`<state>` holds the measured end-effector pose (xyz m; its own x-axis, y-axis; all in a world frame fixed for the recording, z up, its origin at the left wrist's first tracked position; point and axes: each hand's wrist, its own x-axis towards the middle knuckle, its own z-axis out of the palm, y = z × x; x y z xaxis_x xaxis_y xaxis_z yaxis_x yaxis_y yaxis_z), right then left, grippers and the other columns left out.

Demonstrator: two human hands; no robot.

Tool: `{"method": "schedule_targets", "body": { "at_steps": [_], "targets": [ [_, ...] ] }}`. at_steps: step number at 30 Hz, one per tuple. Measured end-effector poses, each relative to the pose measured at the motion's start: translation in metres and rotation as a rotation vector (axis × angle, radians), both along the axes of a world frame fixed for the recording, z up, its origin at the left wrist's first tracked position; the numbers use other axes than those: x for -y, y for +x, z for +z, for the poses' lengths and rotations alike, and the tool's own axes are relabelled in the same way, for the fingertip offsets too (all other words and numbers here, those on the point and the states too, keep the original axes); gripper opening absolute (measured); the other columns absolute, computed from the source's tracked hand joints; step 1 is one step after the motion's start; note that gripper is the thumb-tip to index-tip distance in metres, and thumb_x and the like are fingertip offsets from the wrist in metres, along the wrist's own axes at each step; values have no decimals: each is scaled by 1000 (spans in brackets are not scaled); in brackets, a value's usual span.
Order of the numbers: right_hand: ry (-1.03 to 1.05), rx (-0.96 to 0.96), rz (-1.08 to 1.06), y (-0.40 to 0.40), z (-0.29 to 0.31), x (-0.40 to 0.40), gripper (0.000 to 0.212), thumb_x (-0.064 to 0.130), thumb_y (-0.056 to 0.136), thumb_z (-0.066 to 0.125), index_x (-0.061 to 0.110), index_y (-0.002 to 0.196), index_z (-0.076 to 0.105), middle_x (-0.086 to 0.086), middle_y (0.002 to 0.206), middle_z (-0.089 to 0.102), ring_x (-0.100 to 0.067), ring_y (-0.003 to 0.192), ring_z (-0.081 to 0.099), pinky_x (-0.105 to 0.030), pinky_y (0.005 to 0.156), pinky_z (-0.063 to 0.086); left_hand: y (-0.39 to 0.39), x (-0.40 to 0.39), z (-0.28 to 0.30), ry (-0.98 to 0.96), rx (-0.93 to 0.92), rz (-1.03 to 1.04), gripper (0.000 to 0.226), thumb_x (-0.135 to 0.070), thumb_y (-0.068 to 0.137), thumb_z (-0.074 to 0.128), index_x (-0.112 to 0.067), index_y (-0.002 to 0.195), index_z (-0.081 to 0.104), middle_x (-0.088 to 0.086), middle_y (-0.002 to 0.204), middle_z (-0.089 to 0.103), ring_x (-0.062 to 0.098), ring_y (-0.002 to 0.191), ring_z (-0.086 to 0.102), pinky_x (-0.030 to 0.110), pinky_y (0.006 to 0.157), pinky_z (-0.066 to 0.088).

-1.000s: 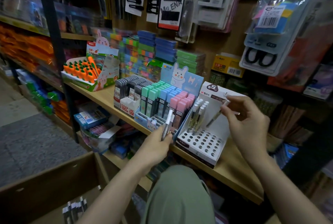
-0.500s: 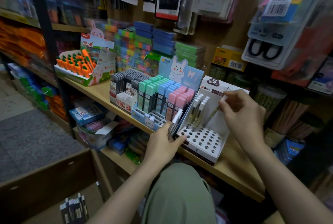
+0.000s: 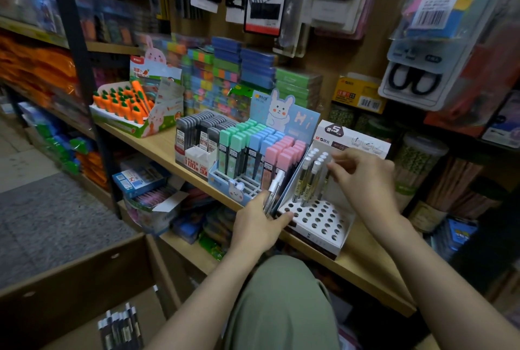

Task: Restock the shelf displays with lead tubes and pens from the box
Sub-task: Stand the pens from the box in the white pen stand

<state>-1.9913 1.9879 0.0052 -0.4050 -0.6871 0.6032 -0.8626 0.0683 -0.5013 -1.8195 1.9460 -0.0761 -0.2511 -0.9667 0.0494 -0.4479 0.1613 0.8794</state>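
Plainly, the right hand (image 3: 363, 180) pinched a pen (image 3: 323, 185) above the pen display (image 3: 318, 220); tilted, it risked missing its hole. The left hand (image 3: 260, 224) gripped spare pens (image 3: 273, 190) that might slip.

The wooden shelf (image 3: 157, 142) carries a carrot display (image 3: 123, 107), lead-tube racks (image 3: 244, 152) and a pen stand (image 3: 318, 217).

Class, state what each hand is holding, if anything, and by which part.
Left hand grips a pen by its lower end; right hand pinches another pen by its top.
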Motion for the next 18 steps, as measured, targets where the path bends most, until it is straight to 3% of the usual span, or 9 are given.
{"method": "schedule_targets", "body": {
  "at_steps": [3,5,7,8,10,13,18],
  "targets": [
    [14,-1,5,3,-5,-5,27,24,88,70,23,115,71,3,96,74,-13,88,69,-35,87,57,3,-1,1,-21,21,-33,52,-44,87,67,-21,131,53,-3,86,64,11,76,60,23,63,46],
    [8,-13,46,5,-7,-13,37,24,89,68,26,126,63,8,94,71,-6,82,67,-27,83,56,9,-3,2,-54,-37,-81,46,-41,93,59,-25,134,48,-6,95,64,4,82,60,24,69,50],
    [-54,-25,79,5,-6,-21,38,22,90,67,27,127,60,10,92,68,1,74,63,-18,74,54,18,-3,3,-61,-116,-141,36,-43,97,49,-35,132,42,-8,86,60,-4,67,55,25,66,48],
    [-80,-13,94,6,-5,-24,35,20,90,67,27,124,61,10,90,67,1,72,63,-15,70,53,23,-2,5,-31,-160,-168,33,-43,99,44,-39,131,39,-3,79,56,3,59,54,27,64,47],
    [-92,128,166,12,-3,-30,28,16,90,65,29,115,64,12,83,67,-1,67,67,-16,64,56,33,-2,9,97,-292,-227,29,-39,101,40,-41,130,39,10,74,46,23,52,49,30,60,48],
    [-20,422,337,28,3,-33,20,12,92,65,21,109,68,6,80,72,-8,67,71,-23,64,59,43,-8,19,235,-520,-329,20,-30,103,40,-44,108,54,-5,69,45,8,47,31,21,46,26],
    [58,552,534,58,15,-30,26,14,89,69,17,115,68,2,95,74,-9,86,71,-22,76,58,54,-19,34,374,-742,-481,25,-26,102,45,-11,117,58,-3,72,57,7,49,36,16,42,30]
  ]
}}
